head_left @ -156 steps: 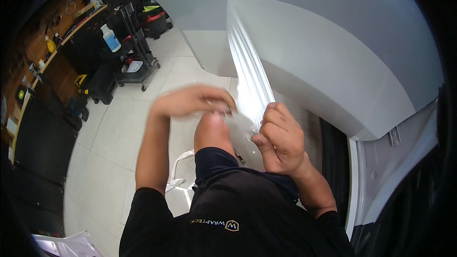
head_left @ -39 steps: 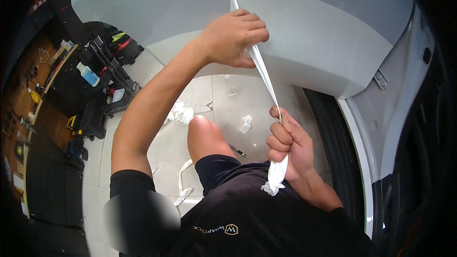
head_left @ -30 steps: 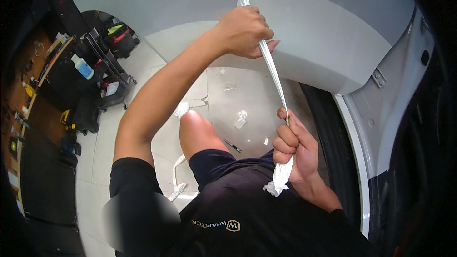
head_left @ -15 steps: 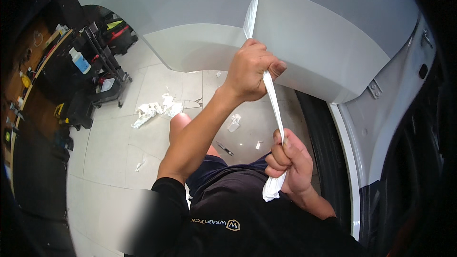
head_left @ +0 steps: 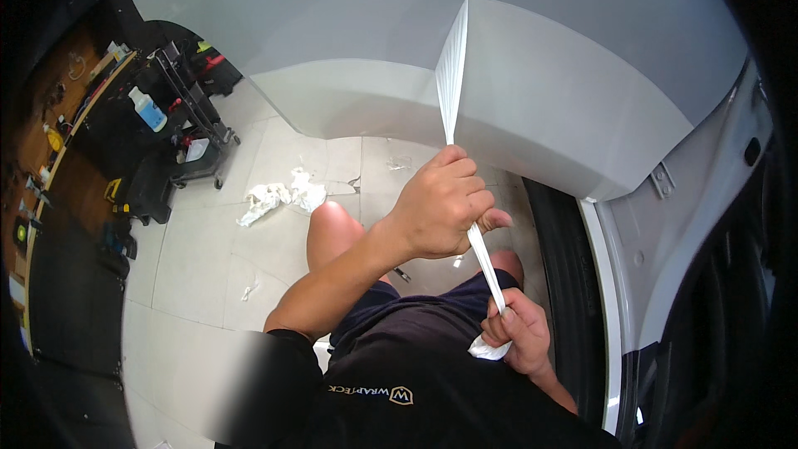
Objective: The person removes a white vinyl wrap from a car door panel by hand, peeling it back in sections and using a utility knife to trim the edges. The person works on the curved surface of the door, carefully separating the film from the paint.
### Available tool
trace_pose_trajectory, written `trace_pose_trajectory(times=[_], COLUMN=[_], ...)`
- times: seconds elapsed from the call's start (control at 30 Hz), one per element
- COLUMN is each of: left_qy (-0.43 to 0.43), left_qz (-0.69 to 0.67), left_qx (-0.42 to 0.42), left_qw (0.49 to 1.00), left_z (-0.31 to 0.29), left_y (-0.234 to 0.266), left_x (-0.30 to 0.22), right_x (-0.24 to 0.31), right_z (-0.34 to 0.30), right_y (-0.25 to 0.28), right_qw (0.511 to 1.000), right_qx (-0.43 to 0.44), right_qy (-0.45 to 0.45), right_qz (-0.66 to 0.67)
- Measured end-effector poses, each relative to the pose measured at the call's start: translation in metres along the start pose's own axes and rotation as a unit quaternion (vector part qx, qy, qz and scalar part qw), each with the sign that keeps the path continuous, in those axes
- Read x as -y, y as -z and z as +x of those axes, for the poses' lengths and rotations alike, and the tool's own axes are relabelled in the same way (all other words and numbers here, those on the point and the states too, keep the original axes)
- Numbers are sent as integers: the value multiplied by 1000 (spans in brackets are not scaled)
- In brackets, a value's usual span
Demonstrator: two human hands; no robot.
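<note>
A band of stretchy white film (head_left: 454, 83) comes off the lower part of a grey car door (head_left: 349, 8), fanning into pleats at the panel and bunching into a rope lower down. My left hand (head_left: 449, 204) is closed in a fist round this rope just below the fan. Nearer my body, my right hand (head_left: 519, 328) grips the same film, its crumpled end sticking out below the fingers. The film is taut between both hands. To the right of the fan, a paler, sharp-edged area (head_left: 565, 100) covers the lower door; another pale strip (head_left: 349, 96) lies to its left.
Crumpled white scraps (head_left: 287, 197) lie on the tiled floor (head_left: 195, 258). A black wheeled cart (head_left: 195, 129) stands at the left, near a blue-and-white bottle (head_left: 148, 110) and a workbench (head_left: 66, 150). The car's sill (head_left: 565, 266) and door frame (head_left: 665, 258) are close on my right.
Both hands have moved down toward my body with the film still gripped. More of the pleated fan shows above my left hand, and its peeling edge has shifted slightly right.
</note>
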State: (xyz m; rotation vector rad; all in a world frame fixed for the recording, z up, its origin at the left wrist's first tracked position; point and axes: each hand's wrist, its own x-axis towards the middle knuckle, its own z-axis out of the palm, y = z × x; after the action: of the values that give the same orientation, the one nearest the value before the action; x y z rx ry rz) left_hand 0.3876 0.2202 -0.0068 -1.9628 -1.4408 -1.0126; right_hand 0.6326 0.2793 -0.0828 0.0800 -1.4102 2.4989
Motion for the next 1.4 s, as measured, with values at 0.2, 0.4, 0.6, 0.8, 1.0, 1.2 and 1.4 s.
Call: trace_pose_trajectory(times=[0.2,0.4,0.6,0.8,1.0,1.2,1.4], left_qy=[-5,-23,-31,-52,-210,-288,-255], left_qz=[9,-9,-27,-10,-38,94,106], left_qx=[7,-2,-15,16,158,233,306], left_qw=[1000,1000,999,998,964,924,911], left_z=[-3,-6,-15,-18,26,111,118], left_y=[-8,-14,-25,-26,-28,44,42], left_x=[-15,-31,-46,-57,-15,83,86], right_x=[3,-8,-13,-18,-23,-27,-23], right_z=[-24,-46,-65,-84,-89,-70,-60], right_y=[5,6,12,10,1,-7,-4], right_qw=[999,998,998,992,987,989,990], right_qx=[-16,-29,-19,-54,-147,-140,-132], right_qy=[-6,15,14,13,58,55,40], right_qz=[-31,-46,-65,-109,-39,6,18])
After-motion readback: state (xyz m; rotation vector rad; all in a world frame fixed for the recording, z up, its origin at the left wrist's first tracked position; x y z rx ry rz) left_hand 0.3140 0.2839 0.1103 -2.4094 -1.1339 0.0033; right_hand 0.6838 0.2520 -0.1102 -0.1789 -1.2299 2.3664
